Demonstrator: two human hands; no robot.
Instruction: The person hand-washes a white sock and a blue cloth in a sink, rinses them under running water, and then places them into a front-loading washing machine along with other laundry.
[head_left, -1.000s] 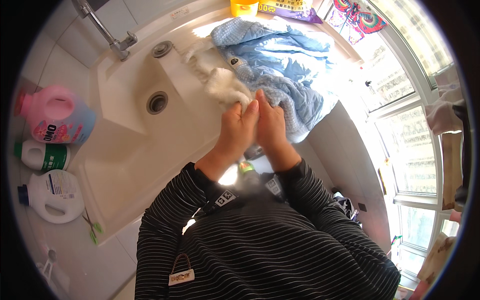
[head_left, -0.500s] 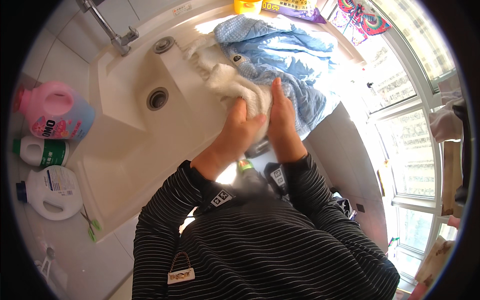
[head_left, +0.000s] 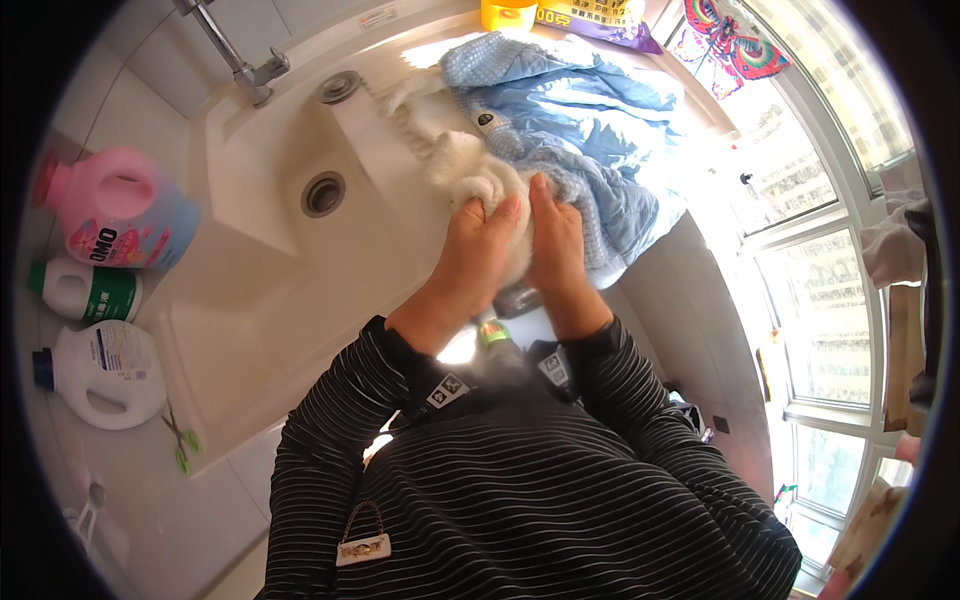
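Note:
A light blue garment [head_left: 580, 110] with a fuzzy white fleece part [head_left: 465, 160] lies in a heap over the right side of the sink, with a small dark oval patch on its textured cloth. My left hand [head_left: 468, 255] is closed on the fleece, its thumb pressed along the top. Beside it, my right hand [head_left: 560, 245] grips the same fleece from the right, with the thumb pointing away from me. The two hands sit close together at the garment's near edge. Most of their fingertips are hidden in or behind the cloth.
The beige sink [head_left: 250, 330] has a drain [head_left: 323, 194] and a faucet [head_left: 250, 75]. Along the left stand a pink-and-blue detergent jug [head_left: 125, 215], a green-and-white bottle [head_left: 90, 293], a white jug [head_left: 105, 375] and green-handled scissors [head_left: 183, 440]. A yellow container [head_left: 508, 14] and purple-yellow bag [head_left: 605, 22] sit behind; windows line the right.
My right hand has come nearer the left, its fingers and thumb now curled more tightly on the fleece. The fleece between my hands is more bunched, and the view has shifted slightly.

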